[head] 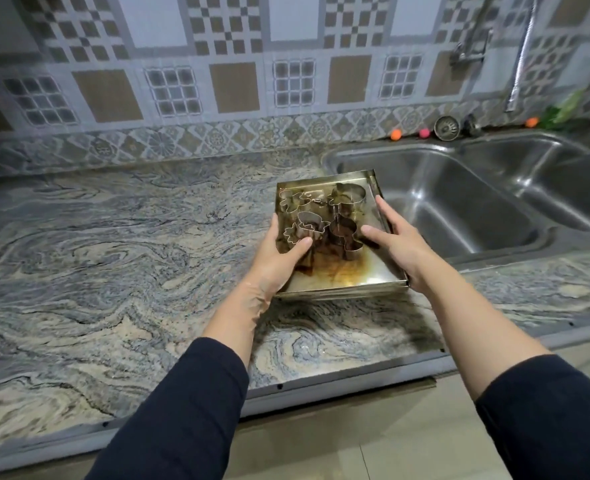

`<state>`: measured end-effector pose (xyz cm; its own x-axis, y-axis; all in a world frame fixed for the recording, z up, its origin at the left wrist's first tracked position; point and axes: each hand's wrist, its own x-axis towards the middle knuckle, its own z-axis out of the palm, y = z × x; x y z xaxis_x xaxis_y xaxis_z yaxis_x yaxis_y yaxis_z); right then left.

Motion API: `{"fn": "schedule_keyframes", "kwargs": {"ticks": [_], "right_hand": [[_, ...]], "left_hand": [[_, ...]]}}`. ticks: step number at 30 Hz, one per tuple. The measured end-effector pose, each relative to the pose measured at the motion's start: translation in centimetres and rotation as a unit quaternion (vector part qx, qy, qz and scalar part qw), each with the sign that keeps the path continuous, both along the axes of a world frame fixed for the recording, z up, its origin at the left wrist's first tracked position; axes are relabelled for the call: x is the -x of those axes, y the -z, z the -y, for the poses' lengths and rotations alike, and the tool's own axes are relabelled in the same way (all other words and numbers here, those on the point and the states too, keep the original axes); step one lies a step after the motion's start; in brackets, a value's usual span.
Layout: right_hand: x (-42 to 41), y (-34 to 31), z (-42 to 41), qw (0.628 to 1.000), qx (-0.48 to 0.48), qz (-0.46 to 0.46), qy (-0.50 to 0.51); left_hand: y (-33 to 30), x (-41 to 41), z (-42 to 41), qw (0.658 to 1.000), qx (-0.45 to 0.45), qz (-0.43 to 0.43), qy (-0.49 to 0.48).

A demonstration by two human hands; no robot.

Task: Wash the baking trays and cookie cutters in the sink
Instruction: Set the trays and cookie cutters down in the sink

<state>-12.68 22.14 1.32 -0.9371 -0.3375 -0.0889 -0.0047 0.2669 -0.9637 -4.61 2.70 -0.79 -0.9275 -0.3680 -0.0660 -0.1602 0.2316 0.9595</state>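
Observation:
A stack of stained metal baking trays [335,275] is held over the counter, just left of the sink. Several metal cookie cutters [345,233] lie in the top tray. My left hand [279,254] grips the stack's left edge, thumb inside the tray. My right hand [397,244] grips the right edge, thumb over the rim and index finger stretched along the side. The double steel sink [460,202] lies to the right, its left basin beside the trays.
A marbled stone counter [113,254] spreads to the left and front. A faucet [518,64] hangs over the sink at the back right. A sink strainer [446,127] and small orange and pink balls [395,134] line the sink's back ledge. Tiled wall behind.

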Motion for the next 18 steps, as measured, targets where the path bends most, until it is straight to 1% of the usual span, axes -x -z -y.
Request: {"fn": "schedule_keyframes", "kwargs": {"ticks": [6,9,13,18], "right_hand": [[1.7,0.0,-7.8,0.998,0.009,-0.014,0.068],[3.0,0.1,-12.5,0.995,0.022,-0.015,0.098],[6.0,0.7,-19.6,0.99,0.054,0.006,0.129],[11.0,0.6,-28.5,0.989,0.029,0.005,0.147]], "left_hand": [[-1.2,4.1,-6.5,0.998,0.009,-0.007,0.069],[-1.1,6.5,-11.1,0.995,0.009,-0.018,0.097],[-1.0,10.1,-18.2,0.992,0.002,-0.022,0.121],[-0.5,15.4,-26.8,0.991,-0.014,-0.023,0.132]]}}
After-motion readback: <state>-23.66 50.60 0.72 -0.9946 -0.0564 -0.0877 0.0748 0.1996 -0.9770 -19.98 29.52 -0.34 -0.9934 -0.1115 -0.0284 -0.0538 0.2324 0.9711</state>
